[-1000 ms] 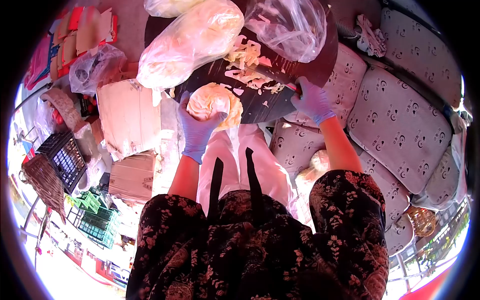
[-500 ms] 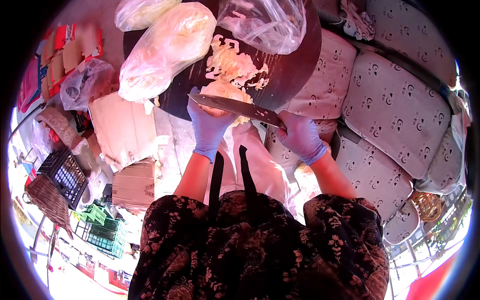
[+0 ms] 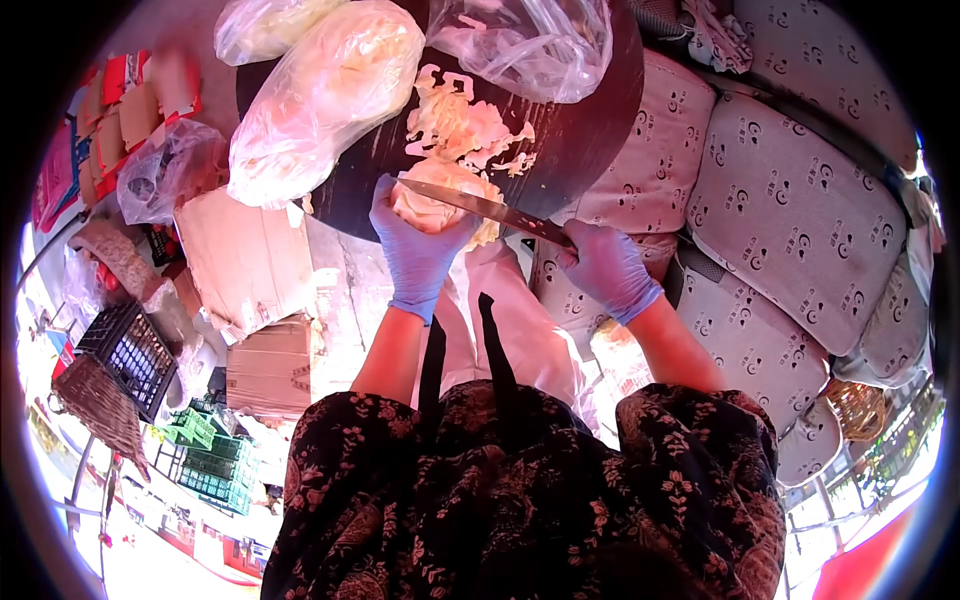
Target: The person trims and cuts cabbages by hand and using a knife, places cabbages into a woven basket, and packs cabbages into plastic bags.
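My left hand (image 3: 418,245), in a bluish-violet glove, cups a pale, rounded lump of food (image 3: 425,212) at the near edge of a dark round board (image 3: 590,150). I cannot make out its exact kind. In my right hand (image 3: 608,270), gloved alike, is the handle of a long knife (image 3: 490,208). The blade slants across the top of the lump, its tip close to my left fingers. Just beyond lie thin pale slices (image 3: 470,128), loosely heaped on the board.
A filled clear plastic bag (image 3: 325,100) lies on the board's left side, a crumpled clear bag (image 3: 530,45) at its far side. Patterned cushioned seats (image 3: 790,215) stand to the right. Cardboard (image 3: 245,260), a black crate (image 3: 130,350) and green crates (image 3: 220,470) are at left.
The knife and my right hand have shifted slightly right and down, the tip pulling back from my left fingers. More of the lump shows. My left hand still holds it.
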A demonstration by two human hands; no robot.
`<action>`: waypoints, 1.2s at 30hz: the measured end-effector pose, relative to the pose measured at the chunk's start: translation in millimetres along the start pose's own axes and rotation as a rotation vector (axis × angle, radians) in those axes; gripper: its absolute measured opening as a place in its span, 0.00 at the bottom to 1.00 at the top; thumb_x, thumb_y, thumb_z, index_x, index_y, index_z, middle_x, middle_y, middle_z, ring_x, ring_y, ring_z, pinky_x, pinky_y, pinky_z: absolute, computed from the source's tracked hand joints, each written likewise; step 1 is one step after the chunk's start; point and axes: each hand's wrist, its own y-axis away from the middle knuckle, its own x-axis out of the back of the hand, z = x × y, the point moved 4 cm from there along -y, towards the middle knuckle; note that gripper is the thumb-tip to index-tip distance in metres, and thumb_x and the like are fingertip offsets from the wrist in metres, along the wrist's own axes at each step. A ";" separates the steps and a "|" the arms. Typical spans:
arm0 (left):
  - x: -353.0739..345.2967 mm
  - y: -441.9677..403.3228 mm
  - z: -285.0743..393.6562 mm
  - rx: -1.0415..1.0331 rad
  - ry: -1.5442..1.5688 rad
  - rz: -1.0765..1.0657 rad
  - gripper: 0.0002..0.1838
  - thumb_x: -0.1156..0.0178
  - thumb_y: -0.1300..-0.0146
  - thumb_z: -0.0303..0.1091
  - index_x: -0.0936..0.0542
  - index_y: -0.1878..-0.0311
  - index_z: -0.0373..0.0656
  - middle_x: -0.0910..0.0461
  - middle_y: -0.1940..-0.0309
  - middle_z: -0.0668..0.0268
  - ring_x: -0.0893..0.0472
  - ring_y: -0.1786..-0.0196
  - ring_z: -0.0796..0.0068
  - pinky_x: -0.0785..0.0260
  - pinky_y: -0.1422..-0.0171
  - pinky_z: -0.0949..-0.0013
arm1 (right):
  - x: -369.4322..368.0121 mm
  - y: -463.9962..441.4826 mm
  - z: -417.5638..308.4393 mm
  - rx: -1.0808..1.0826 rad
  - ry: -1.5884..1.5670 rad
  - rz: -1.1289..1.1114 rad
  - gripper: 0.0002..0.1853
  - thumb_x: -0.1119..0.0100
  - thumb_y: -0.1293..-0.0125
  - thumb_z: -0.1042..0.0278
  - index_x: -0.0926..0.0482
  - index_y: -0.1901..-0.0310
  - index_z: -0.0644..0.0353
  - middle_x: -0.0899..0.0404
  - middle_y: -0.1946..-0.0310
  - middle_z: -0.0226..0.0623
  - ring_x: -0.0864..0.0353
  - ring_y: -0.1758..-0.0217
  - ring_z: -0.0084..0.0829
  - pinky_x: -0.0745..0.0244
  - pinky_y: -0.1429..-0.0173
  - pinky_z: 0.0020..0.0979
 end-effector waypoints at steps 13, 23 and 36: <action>-3.2 4.8 -31.8 -0.006 -0.123 0.270 0.54 0.21 0.68 0.38 0.43 0.38 0.31 0.39 0.48 0.53 0.35 0.44 0.59 0.39 0.38 0.60 | -17.2 -33.4 4.6 -0.087 0.067 -0.142 0.11 0.44 0.40 0.60 0.21 0.69 0.59 0.21 0.76 0.48 0.19 0.70 0.51 0.25 0.66 0.48; -6.1 7.7 -26.7 -0.030 -0.316 0.326 0.55 0.22 0.68 0.40 0.43 0.37 0.31 0.38 0.48 0.52 0.35 0.44 0.56 0.40 0.38 0.58 | -17.6 -43.7 -12.7 -0.099 0.094 -0.140 0.11 0.46 0.40 0.61 0.21 0.70 0.61 0.20 0.76 0.50 0.18 0.68 0.49 0.24 0.64 0.46; -8.5 8.1 -22.7 -0.092 -0.427 0.311 0.56 0.21 0.68 0.39 0.44 0.37 0.31 0.40 0.46 0.51 0.37 0.42 0.55 0.41 0.37 0.57 | -76.8 -82.7 27.3 -0.065 0.070 -0.197 0.11 0.47 0.41 0.62 0.20 0.66 0.60 0.19 0.73 0.49 0.18 0.67 0.50 0.23 0.60 0.45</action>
